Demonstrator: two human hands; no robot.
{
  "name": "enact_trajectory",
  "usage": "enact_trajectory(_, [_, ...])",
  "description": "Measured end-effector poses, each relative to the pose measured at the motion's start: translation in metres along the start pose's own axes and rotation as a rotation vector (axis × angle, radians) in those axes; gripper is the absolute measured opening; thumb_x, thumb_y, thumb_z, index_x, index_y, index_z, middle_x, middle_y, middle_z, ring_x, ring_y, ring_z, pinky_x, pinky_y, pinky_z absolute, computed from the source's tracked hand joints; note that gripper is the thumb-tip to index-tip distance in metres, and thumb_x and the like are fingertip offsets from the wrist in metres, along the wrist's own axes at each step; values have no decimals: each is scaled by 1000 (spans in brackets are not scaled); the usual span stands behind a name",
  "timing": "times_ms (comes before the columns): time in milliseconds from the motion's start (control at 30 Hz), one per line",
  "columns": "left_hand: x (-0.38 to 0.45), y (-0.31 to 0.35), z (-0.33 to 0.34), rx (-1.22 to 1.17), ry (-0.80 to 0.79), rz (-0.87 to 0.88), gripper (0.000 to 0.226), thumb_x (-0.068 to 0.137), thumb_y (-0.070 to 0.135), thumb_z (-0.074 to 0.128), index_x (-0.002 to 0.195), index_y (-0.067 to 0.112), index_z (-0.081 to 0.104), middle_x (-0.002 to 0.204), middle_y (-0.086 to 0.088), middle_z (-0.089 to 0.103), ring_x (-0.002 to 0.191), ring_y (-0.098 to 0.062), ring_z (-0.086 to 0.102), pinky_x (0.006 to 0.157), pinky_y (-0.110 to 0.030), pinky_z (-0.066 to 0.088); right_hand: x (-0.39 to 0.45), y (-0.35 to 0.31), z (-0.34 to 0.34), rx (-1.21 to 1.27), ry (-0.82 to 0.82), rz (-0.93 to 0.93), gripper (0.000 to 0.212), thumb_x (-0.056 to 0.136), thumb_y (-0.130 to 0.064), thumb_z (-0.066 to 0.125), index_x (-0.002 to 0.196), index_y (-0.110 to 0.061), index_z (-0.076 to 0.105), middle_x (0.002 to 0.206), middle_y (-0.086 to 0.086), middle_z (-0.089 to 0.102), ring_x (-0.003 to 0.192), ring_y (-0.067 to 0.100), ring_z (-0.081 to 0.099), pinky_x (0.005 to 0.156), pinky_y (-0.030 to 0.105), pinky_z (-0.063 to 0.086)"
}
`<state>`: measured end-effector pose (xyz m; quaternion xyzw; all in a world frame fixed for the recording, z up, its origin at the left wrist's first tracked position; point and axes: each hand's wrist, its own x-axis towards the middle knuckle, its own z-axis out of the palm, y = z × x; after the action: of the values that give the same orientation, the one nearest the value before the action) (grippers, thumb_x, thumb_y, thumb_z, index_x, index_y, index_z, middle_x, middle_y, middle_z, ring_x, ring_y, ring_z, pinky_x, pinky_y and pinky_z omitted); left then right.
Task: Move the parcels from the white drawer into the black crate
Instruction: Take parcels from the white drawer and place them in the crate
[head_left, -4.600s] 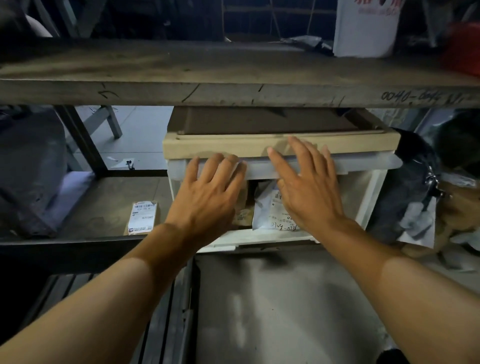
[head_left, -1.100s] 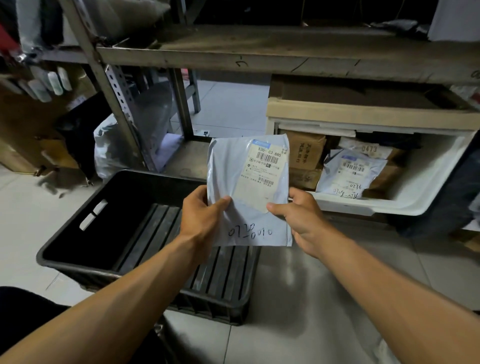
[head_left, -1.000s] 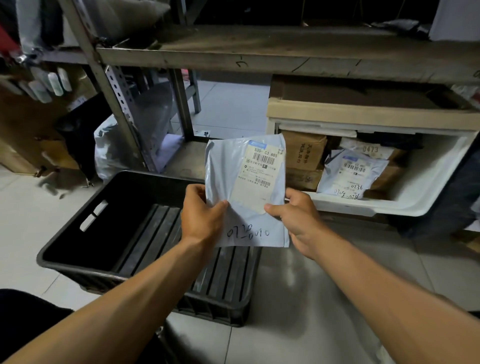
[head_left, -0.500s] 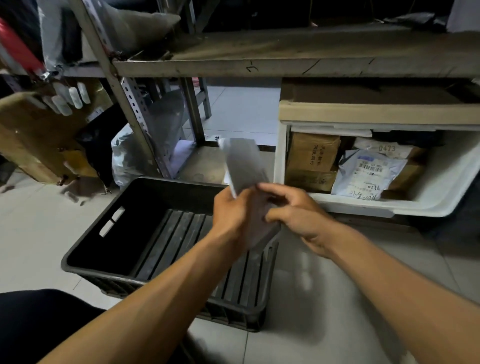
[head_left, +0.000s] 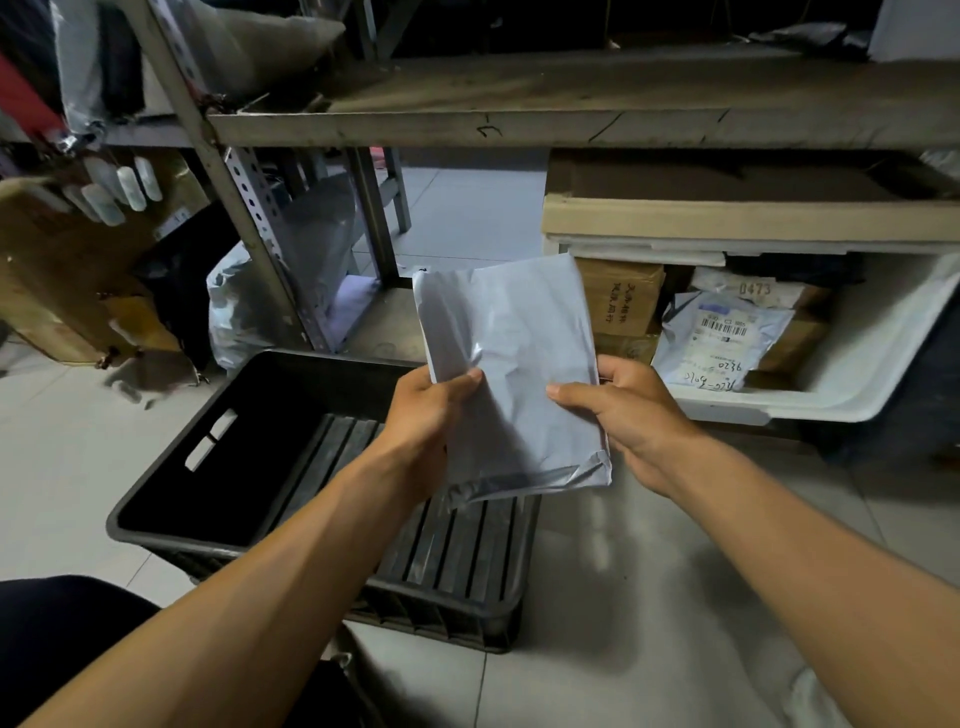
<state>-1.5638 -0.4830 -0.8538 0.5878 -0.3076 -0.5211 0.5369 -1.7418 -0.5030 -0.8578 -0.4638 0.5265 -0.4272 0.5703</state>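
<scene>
I hold a flat grey plastic parcel (head_left: 514, 358) upright between both hands, its blank side facing me. My left hand (head_left: 423, 415) pinches its left edge and my right hand (head_left: 631, 410) pinches its right edge. The parcel hangs above the right end of the black crate (head_left: 171, 483), which stands on the floor with nothing inside. To the right, the white drawer (head_left: 862, 353) is pulled open and holds a grey labelled parcel (head_left: 722, 338), a brown box (head_left: 618, 296) and a parcel marked 0473 (head_left: 748, 286).
A metal shelf board (head_left: 571, 114) spans above the drawer, carried by a perforated post (head_left: 244, 208). A plastic bag (head_left: 244, 312) and cardboard (head_left: 62, 270) sit left of the post. Grey floor tiles (head_left: 649, 597) lie between me and the drawer.
The drawer was pulled open and the grey parcel taken out. Over the last second I turned the parcel over, so its label now faces away from me.
</scene>
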Motion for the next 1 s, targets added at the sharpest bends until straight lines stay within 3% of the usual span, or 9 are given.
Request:
enact_trajectory(133, [0, -4, 2, 46, 18, 28, 7, 92, 6, 66, 95, 10, 71, 98, -10, 74, 94, -30, 69, 90, -45, 56, -3, 0, 3, -15, 5, -13, 14, 86, -2, 74, 92, -14, 69, 84, -1, 78, 79, 16, 75, 70, 27, 61])
enact_trajectory(300, [7, -9, -1, 293, 236, 56, 35, 80, 3, 77, 105, 17, 56, 98, -2, 61, 88, -19, 64, 72, -30, 53, -3, -1, 0, -4, 104, -14, 13, 90, -8, 71, 98, -18, 66, 97, 2, 75, 88, 19, 73, 79, 36, 60])
enact_trajectory(400, [-1, -9, 3, 318, 25, 10, 43, 85, 16, 79, 122, 13, 57, 113, 0, 61, 92, -10, 61, 72, -22, 46, -4, 1, -1, 2, 125, -24, 17, 92, -8, 69, 93, -23, 62, 99, -2, 73, 90, 17, 71, 81, 34, 58])
enact_trajectory(467, [-8, -9, 9, 210, -197, -89, 66, 80, 39, 83, 134, 13, 56, 129, -2, 63, 113, -18, 62, 94, -38, 50, -9, 1, 4, -50, 65, -48, 17, 92, -8, 69, 94, -24, 62, 98, -5, 73, 91, 14, 70, 79, 29, 57])
enact_trajectory(533, [-10, -13, 13, 138, -347, -143, 78, 74, 56, 82, 136, 16, 56, 132, -5, 66, 120, -25, 63, 100, -48, 50, -12, 6, 11, -133, -82, -63, 14, 91, -9, 70, 99, -20, 67, 98, 0, 75, 97, 17, 71, 85, 29, 57])
enact_trajectory(667, [-14, -7, 12, 118, -275, -99, 40, 93, 41, 66, 122, 13, 66, 107, -11, 75, 98, -27, 72, 77, -37, 57, -17, 6, 13, -190, -307, -14, 16, 91, -29, 72, 105, -21, 73, 110, 3, 74, 108, 16, 66, 91, 31, 50])
enact_trajectory(767, [-11, -5, 7, 64, -144, -190, 24, 100, 30, 59, 114, 12, 65, 103, -13, 73, 95, -29, 68, 74, -39, 53, -15, 6, 3, -271, -109, -38, 9, 94, -20, 68, 102, -24, 71, 103, -3, 69, 97, 9, 61, 77, 24, 44])
enact_trajectory(867, [-13, -3, -1, 96, -152, -214, 18, 99, 27, 60, 112, 15, 62, 105, -10, 71, 97, -27, 66, 70, -39, 50, -14, 11, -10, -292, 68, 45, 15, 92, -14, 70, 105, -21, 66, 100, -3, 69, 94, 12, 64, 78, 31, 53])
enact_trajectory(1000, [-15, 2, -12, 103, -205, -188, 25, 96, 24, 64, 116, 9, 65, 108, -13, 73, 102, -33, 68, 82, -48, 56, -17, 9, -9, -175, 86, 113, 20, 90, -9, 72, 104, -19, 63, 91, 3, 74, 83, 18, 72, 74, 35, 59])
